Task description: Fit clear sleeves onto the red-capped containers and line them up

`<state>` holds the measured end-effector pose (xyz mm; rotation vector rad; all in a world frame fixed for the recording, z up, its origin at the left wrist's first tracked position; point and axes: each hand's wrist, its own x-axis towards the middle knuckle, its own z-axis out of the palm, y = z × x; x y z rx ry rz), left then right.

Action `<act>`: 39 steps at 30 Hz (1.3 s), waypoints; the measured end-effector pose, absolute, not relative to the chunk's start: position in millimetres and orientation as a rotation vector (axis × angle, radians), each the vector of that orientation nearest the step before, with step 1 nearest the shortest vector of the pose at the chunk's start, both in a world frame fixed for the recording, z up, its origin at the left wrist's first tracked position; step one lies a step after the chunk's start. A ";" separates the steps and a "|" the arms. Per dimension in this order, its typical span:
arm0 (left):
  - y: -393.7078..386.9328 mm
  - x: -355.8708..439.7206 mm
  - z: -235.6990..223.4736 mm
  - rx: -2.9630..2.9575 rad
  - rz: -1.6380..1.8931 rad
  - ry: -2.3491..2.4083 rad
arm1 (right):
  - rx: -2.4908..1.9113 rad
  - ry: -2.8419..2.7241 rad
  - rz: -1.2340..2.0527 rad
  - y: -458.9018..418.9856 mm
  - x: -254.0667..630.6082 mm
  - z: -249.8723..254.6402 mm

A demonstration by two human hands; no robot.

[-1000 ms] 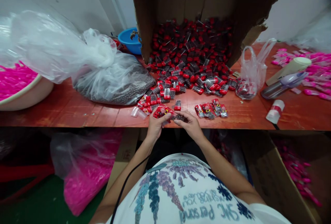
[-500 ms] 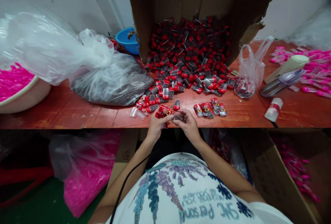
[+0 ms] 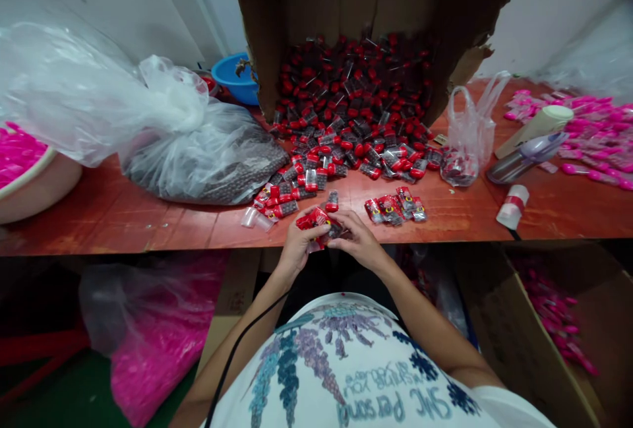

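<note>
Just over the table's front edge, my left hand (image 3: pixel 298 243) is closed round several red printed packets (image 3: pixel 316 218). My right hand (image 3: pixel 360 241) meets it, its bent fingers around a small clear container with dark contents (image 3: pixel 336 230), partly hidden by the fingers. A single red-capped container (image 3: pixel 332 201) stands just beyond my hands. To the left lie more red-capped containers (image 3: pixel 284 209) and small clear empty tubes (image 3: pixel 256 218). On the right, a group of red-labelled packets with dark contents (image 3: pixel 393 208) lies flat on the table.
A cardboard box (image 3: pixel 257 52) on its side spills a heap of red-capped containers (image 3: pixel 356 111). Left are a tied bag of dark beads (image 3: pixel 208 157), a blue basin (image 3: pixel 237 82) and a bowl of pink pieces (image 3: pixel 54 181). Right are a plastic bag (image 3: pixel 467 131), bottles (image 3: pixel 527 157) and a white roll (image 3: pixel 513 207).
My hands have come closer together, and the dark-filled container now lies against the red packets. The whole view has shifted slightly, with things on the table appearing further left.
</note>
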<state>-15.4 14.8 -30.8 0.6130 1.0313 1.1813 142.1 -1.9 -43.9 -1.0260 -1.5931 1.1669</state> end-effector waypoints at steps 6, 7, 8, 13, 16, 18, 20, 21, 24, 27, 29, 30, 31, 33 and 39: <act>14.9 -13.2 -39.3 0.645 1.072 0.986 | -1.002 -1.472 1.160 -3.4 143.6 -55.9; 14.3 -11.5 -41.4 0.641 1.059 0.981 | -1.012 -1.444 1.153 -3.8 142.6 -59.8; 13.9 -9.7 -43.6 0.634 1.043 0.977 | -1.029 -1.416 1.146 -4.4 141.8 -63.7; 16.7 -4.9 -55.4 0.552 0.959 0.963 | -1.139 -1.390 1.071 -4.6 150.0 -82.2; 19.7 -9.5 -60.5 0.412 0.956 0.939 | -1.302 -1.470 0.844 0.4 170.3 -89.2; 20.0 -13.9 -62.3 0.345 0.961 0.925 | -1.451 -1.553 0.606 3.7 183.1 -89.5; 18.7 -16.6 -63.2 0.328 0.975 0.930 | -1.554 -1.630 0.402 4.1 186.4 -86.0; 17.6 -16.8 -63.4 0.326 0.991 0.936 | -1.569 -1.658 0.355 2.9 183.2 -83.3; 14.6 -14.0 -64.2 0.338 1.077 0.954 | -1.479 -1.691 0.547 -2.9 157.3 -76.1; 12.9 -11.9 -65.4 0.377 1.170 0.962 | -1.326 -1.645 0.886 -3.3 129.4 -74.6; 12.3 -13.7 -66.0 0.405 1.207 0.965 | -1.281 -1.636 0.962 2.2 121.2 -75.3; 12.0 -15.5 -66.2 0.420 1.211 0.970 | -1.271 -1.663 0.961 6.3 120.5 -75.3; 11.5 -17.6 -66.5 0.432 1.209 0.978 | -1.258 -1.711 0.945 10.7 121.3 -74.9; 9.9 -21.7 -67.2 0.434 1.198 0.995 | -1.211 -1.850 0.887 19.3 124.3 -72.7; 4.2 -27.0 -71.2 0.349 1.235 0.986 | -1.140 -2.203 0.683 29.3 121.1 -62.3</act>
